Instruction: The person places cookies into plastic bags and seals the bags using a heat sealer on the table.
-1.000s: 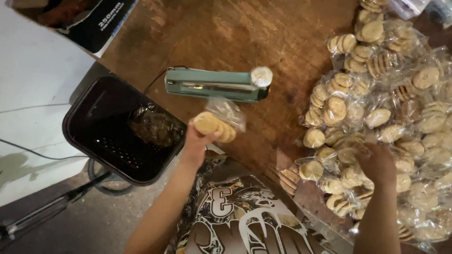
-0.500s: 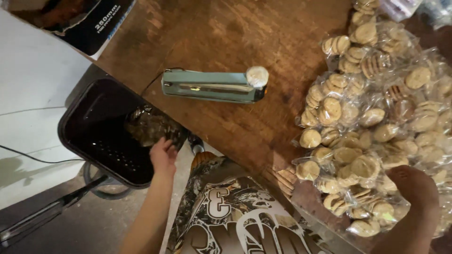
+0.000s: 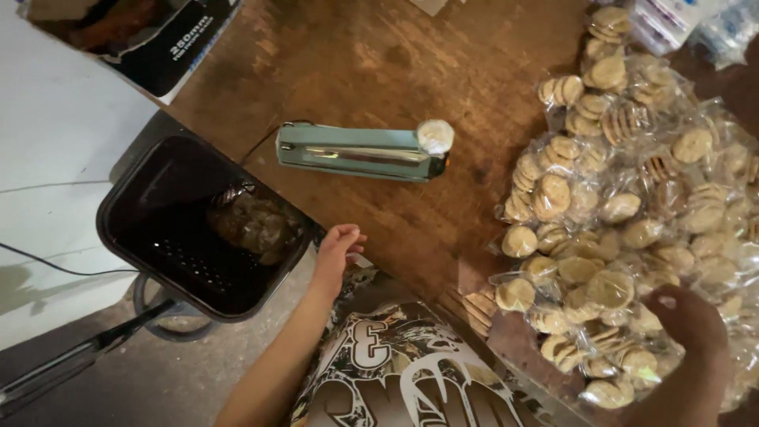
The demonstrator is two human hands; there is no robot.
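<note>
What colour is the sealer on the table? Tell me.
Pale green sealer with a whitish round knob at its right end, seen in the head view.

Clear plastic bags of round tan cookies [image 3: 632,213]: large heap on the wooden table, from 1 to 5 o'clock in the head view; the bags are crinkled, each holding a stack of biscuits.

Bagged cookies [image 3: 253,225]: a few, dim, inside the black crate at 9 o'clock.

Black cardboard box with white print [image 3: 150,39]: flat, rectangular, at 11 o'clock.

Clear plastic wrapped packs [image 3: 696,28]: pale, at 1 o'clock, partly cut off.
</note>
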